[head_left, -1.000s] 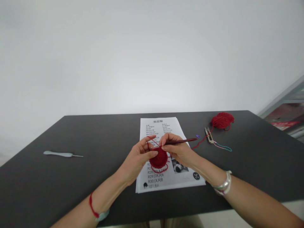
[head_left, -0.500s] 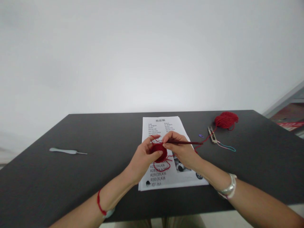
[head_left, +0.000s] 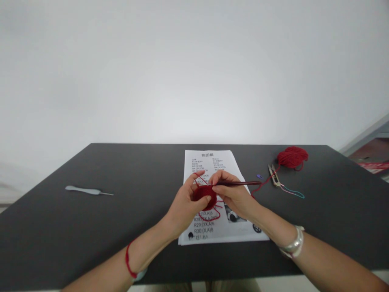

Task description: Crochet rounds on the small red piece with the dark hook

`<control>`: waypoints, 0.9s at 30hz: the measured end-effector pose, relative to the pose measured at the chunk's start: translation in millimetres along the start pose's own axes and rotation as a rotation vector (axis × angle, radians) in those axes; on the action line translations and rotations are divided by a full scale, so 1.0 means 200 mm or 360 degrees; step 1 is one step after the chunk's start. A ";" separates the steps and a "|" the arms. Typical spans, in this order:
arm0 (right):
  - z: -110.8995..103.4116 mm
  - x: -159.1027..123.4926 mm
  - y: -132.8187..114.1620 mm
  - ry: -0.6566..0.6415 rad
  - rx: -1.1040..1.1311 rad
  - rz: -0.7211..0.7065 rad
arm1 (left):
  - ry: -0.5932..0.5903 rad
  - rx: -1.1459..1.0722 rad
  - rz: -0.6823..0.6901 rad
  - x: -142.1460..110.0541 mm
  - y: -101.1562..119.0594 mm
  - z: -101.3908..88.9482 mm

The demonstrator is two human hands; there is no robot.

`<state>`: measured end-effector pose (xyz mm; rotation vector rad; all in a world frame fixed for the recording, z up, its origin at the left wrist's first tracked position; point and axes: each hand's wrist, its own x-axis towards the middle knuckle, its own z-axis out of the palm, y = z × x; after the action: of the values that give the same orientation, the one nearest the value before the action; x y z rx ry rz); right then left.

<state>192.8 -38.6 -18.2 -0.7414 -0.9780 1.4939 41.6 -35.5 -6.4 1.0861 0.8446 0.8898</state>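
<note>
A small round red crochet piece [head_left: 204, 194] is pinched in my left hand [head_left: 187, 202], thumb across its front. Red yarn runs over my raised left index finger, and a loose strand hangs below the piece. My right hand [head_left: 232, 190] grips a dark red crochet hook [head_left: 238, 183] like a pencil, its handle pointing right. The hook's tip meets the top edge of the piece, though my fingers partly hide it. Under both hands lies a printed pattern sheet [head_left: 202, 237] with rows of text and a small picture.
At the back right a ball of red yarn [head_left: 292, 157] feeds a strand toward my hands. Beside it lie thread snips [head_left: 274, 175] with a cord and a purple stitch marker [head_left: 259, 177]. A grey-handled crochet hook [head_left: 86, 190] rests on the dark table [head_left: 136, 170] at left.
The whole view has shifted slightly, moving the objects a little to the right. Both hands keep their grips; the hook stays at the top edge of the crochet piece.
</note>
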 end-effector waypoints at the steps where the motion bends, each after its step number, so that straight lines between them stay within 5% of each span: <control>1: 0.00 0.00 0.00 0.0011 -0.0028 -0.0021 | -0.0002 -0.0004 -0.0002 0.00 0.00 0.00; 16: -0.04 0.00 0.02 -0.0074 -0.0188 -0.0174 | -0.0083 -0.0114 -0.0058 0.01 0.00 -0.02; 27: -0.04 -0.01 0.02 -0.0040 -0.0242 -0.0134 | -0.0044 -0.0184 0.0172 0.03 -0.01 -0.07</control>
<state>198.7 -38.3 -25.2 -0.7816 -1.1380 1.3699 31.1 -25.3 -11.9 1.0482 0.7084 0.9995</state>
